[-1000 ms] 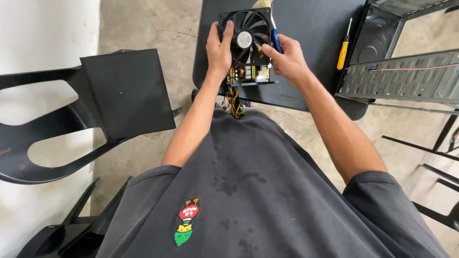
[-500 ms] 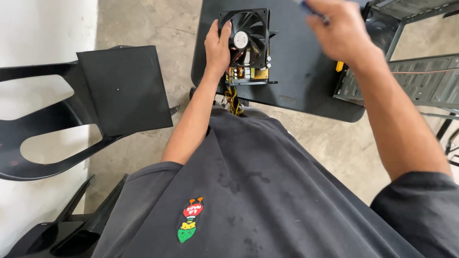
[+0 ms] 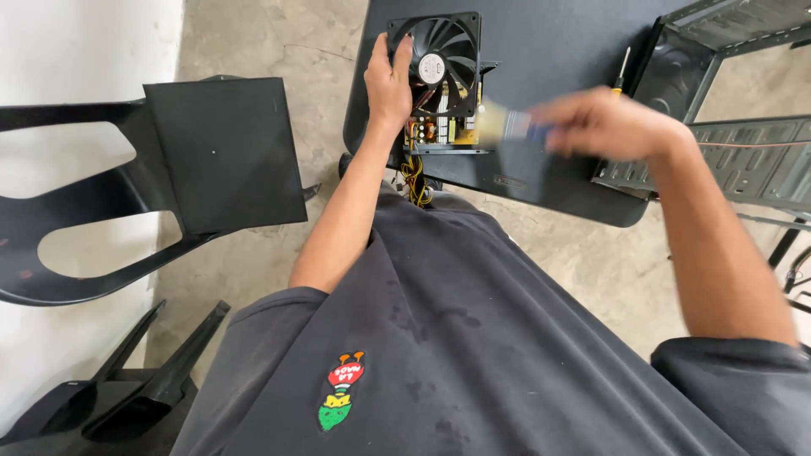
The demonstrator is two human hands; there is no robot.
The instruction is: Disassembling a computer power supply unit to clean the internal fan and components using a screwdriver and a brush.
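My right hand (image 3: 604, 125) grips the brush (image 3: 505, 127) (blurred), bristles pointing left toward the fan unit (image 3: 443, 72) my left hand (image 3: 390, 80) steadies.

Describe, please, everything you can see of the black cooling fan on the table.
The cooling fan is a square black plastic frame with curved black blades around a white round hub label. It stands tilted up above a circuit board with yellow wires hanging below, near the edge of the black table. The left hand grips its left edge; the blurred brush is close beside it.
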